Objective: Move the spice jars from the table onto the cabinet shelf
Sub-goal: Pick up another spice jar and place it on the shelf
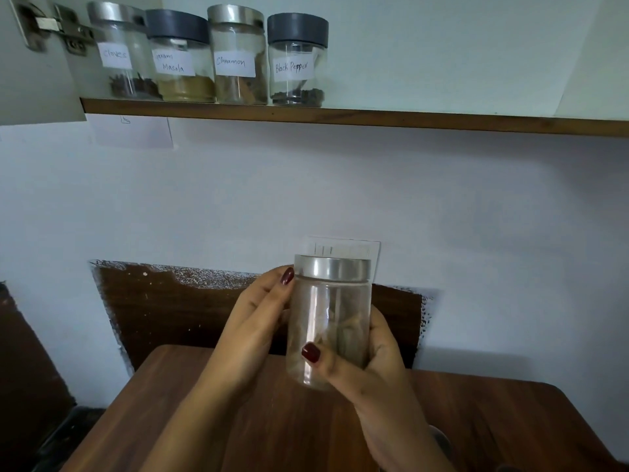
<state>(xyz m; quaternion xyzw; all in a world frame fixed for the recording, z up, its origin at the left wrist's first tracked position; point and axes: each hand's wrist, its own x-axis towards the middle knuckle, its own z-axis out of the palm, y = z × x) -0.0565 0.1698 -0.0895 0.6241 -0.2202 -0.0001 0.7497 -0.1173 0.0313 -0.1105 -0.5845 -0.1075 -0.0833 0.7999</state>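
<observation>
1. The spice jar (328, 321), clear glass with a brushed silver lid (333, 267), is held upright in the air above the wooden table (493, 424), well below the cabinet shelf (374, 118). Pale, dried leaf-like contents show through the glass (no label faces the camera).
2. The right hand (371, 362) wraps the jar's lower half from the right, with its thumb pressed across the front of the glass and its fingers curled behind.
3. The left hand (252, 325) steadies the jar from the left: its fingertip touches just under the lid's rim, and the other fingers rest loosely bent against the side of the glass. Both hands carry dark red nail polish.
4. Four jars stand in a row on the left part of the shelf, touching or nearly touching, each with a handwritten white label:
   - "Cloves" jar (122, 52), silver lid, dark cloves at the bottom.
   - "Garam Masala" jar (180, 56), dark grey lid, brownish powder (the first letter is partly cut off).
   - "Cinnamon" jar (238, 56), silver lid, brown sticks.
   - "Black Pepper" jar (296, 59), dark grey lid, a thin layer of peppercorns.
5. A metal door hinge (58, 28) sits at the cabinet's upper left, beside the "Cloves" jar.
</observation>
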